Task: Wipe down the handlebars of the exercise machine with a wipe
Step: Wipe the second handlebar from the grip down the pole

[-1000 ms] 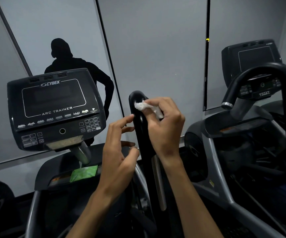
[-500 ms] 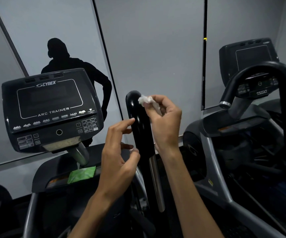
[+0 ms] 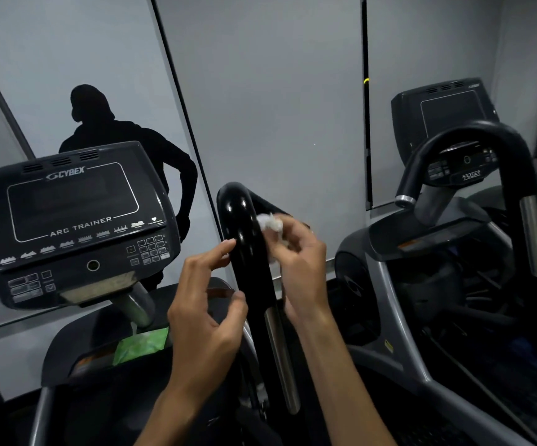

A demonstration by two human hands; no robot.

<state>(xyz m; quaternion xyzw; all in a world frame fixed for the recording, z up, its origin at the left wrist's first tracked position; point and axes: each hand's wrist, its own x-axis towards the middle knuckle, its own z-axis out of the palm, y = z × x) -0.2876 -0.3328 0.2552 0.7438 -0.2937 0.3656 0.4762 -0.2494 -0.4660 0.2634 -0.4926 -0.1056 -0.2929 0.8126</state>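
The wipe [image 3: 272,224], bunched in my right hand [image 3: 296,262], has slid from the handlebar [image 3: 247,243] cap down its right flank, so I judge the top done and the shaft next. My left hand [image 3: 207,313] still hovers loosely curled, forefinger tip brushing the bar's left side, holding nothing.

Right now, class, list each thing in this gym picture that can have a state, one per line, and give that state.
Crumpled white wipe: pinched in the right hand, pressed to the handlebar's right side.
Glossy black upright handlebar: being wiped near its top.
Right hand: fingers curled, gripping the wipe.
Left hand: holds nothing, fingertip touching the handlebar.
Black Cybex Arc Trainer console: screen dark.
Green wipe packet: resting below the console.
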